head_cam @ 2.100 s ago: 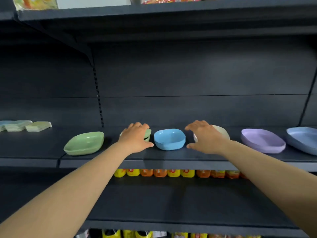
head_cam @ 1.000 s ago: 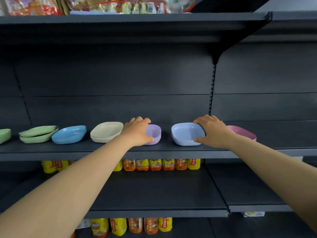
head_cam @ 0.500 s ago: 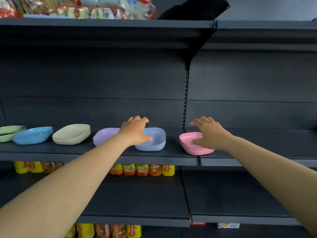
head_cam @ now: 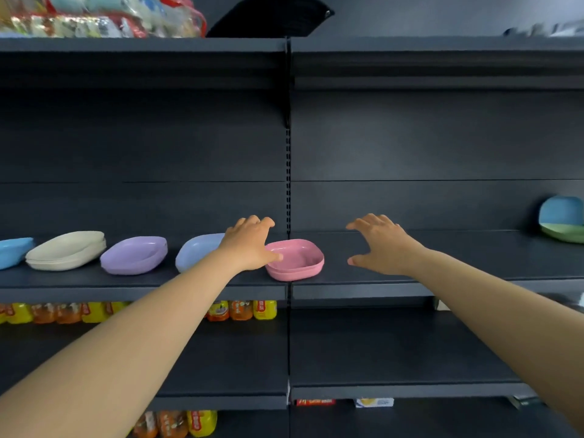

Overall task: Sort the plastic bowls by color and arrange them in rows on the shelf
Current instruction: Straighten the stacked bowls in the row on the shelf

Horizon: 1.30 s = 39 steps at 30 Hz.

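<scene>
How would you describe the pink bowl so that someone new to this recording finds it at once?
Start at the slotted upright post that splits the dark shelving down the middle. At its foot, on the middle shelf, sits the pink bowl, with the left hand at its left rim. It is the only pink one, and the last on the right in the row of pastel bowls.

On the shelf [head_cam: 442,273] you have 5 piles of bowls in one row: 1 blue [head_cam: 12,256], 1 cream [head_cam: 66,250], 1 purple [head_cam: 134,255], 1 pale blue [head_cam: 197,249], 1 pink [head_cam: 297,259]. At the far right you see 2 more bowls, 1 blue [head_cam: 561,210] and 1 green [head_cam: 564,237].
</scene>
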Each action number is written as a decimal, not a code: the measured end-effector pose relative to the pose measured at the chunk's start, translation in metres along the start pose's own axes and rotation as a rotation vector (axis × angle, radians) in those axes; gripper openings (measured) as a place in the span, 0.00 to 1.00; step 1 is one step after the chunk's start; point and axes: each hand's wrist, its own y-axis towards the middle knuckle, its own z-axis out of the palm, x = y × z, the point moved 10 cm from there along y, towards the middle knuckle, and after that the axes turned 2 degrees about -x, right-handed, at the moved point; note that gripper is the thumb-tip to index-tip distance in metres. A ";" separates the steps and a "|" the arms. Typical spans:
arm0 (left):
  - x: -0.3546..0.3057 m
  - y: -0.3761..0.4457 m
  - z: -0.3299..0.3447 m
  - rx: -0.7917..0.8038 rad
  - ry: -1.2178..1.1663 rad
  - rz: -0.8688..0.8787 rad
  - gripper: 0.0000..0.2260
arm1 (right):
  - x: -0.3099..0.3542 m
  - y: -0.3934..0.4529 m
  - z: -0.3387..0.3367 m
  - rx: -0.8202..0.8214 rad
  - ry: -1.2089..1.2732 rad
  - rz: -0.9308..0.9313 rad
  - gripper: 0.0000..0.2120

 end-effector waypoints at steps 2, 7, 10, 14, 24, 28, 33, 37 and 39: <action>-0.021 0.003 0.003 0.004 -0.009 0.017 0.33 | -0.019 -0.011 0.000 0.010 -0.003 0.019 0.34; -0.084 0.018 0.014 0.014 -0.050 0.064 0.32 | -0.082 -0.038 -0.008 0.005 -0.019 0.073 0.33; -0.135 0.039 0.020 0.001 -0.069 0.106 0.32 | -0.136 -0.052 -0.015 -0.010 -0.040 0.112 0.34; -0.218 0.074 0.034 -0.012 -0.105 0.149 0.31 | -0.224 -0.065 -0.024 -0.032 -0.073 0.163 0.34; -0.446 0.184 0.099 -0.001 -0.258 0.119 0.31 | -0.476 -0.078 -0.039 -0.038 -0.107 0.191 0.34; -0.530 0.222 0.129 0.049 -0.295 0.156 0.31 | -0.566 -0.087 -0.036 -0.045 -0.056 0.245 0.33; -0.603 0.268 0.164 0.097 -0.409 0.154 0.31 | -0.666 -0.103 -0.038 -0.091 -0.037 0.330 0.32; -0.656 0.301 0.202 0.172 -0.465 0.112 0.31 | -0.746 -0.105 -0.042 -0.094 -0.033 0.371 0.32; -0.682 0.322 0.218 0.200 -0.503 0.077 0.32 | -0.791 -0.101 -0.043 -0.088 -0.029 0.392 0.32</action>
